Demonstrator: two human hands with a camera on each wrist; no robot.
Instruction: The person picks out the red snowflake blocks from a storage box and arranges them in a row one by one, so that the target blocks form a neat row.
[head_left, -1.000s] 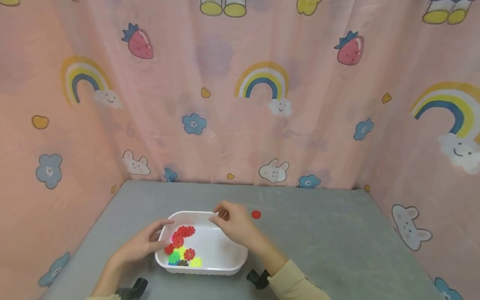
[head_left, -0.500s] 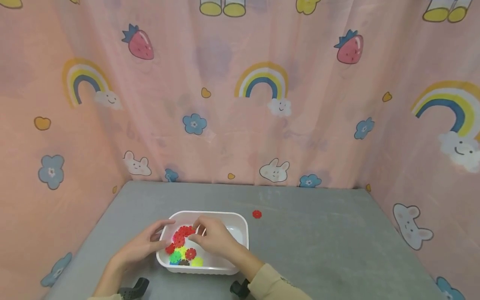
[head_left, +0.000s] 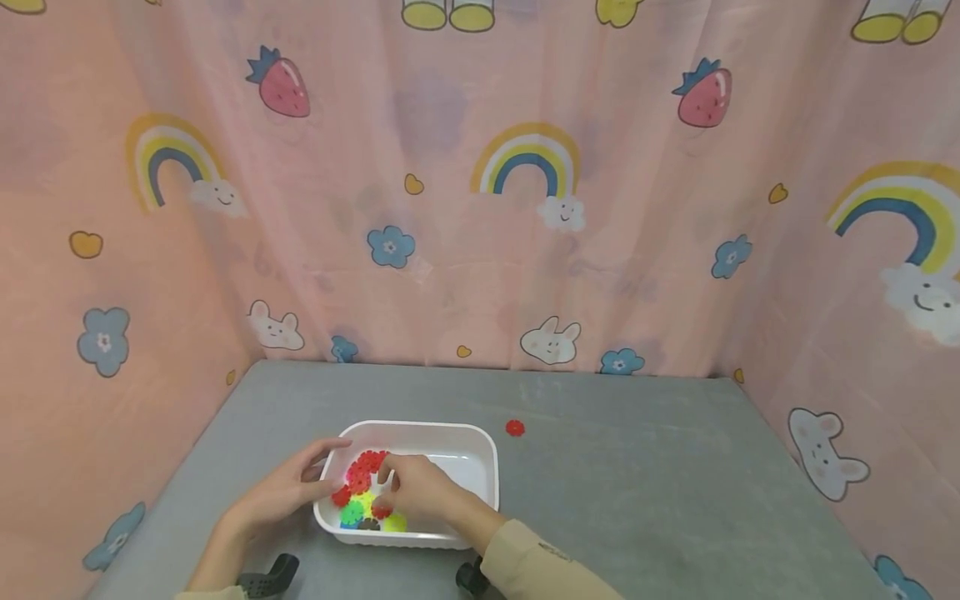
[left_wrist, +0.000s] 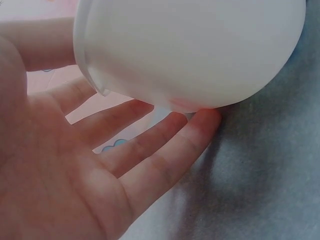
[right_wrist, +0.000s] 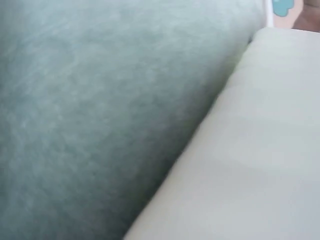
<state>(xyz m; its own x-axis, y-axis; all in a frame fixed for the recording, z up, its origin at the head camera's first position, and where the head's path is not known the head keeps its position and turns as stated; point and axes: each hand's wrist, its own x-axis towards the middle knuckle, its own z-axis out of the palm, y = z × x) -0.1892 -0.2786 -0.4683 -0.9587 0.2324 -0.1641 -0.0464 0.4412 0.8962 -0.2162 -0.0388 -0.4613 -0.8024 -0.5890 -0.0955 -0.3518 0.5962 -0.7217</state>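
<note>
A white plastic tray (head_left: 480, 454) stands on the grey table with several small notched plastic discs at its left end. Red discs (head_left: 360, 477) lie at the back of this group, with a green disc (head_left: 351, 512), yellow disc (head_left: 395, 522) and dark brown disc (head_left: 368, 524) nearer the front. My left hand (head_left: 288, 483) holds the tray's left end, thumb over the rim and fingers (left_wrist: 165, 170) against the outer wall. My right hand (head_left: 423, 487) reaches down inside the tray, thumb and index finger parted over the discs. Its thumb tip overlaps a red disc near the middle.
One loose red disc (head_left: 515, 427) lies on the grey table (head_left: 637, 475) behind the tray's right end. A pink patterned curtain (head_left: 450, 275) encloses the table at the back and sides. Dark wrist straps (head_left: 270, 577) sit at both wrists.
My right hand has moved left from the tray's back rim to the discs, then slightly lower toward the front, its thumb and index finger spreading. My left hand stays on the tray.
</note>
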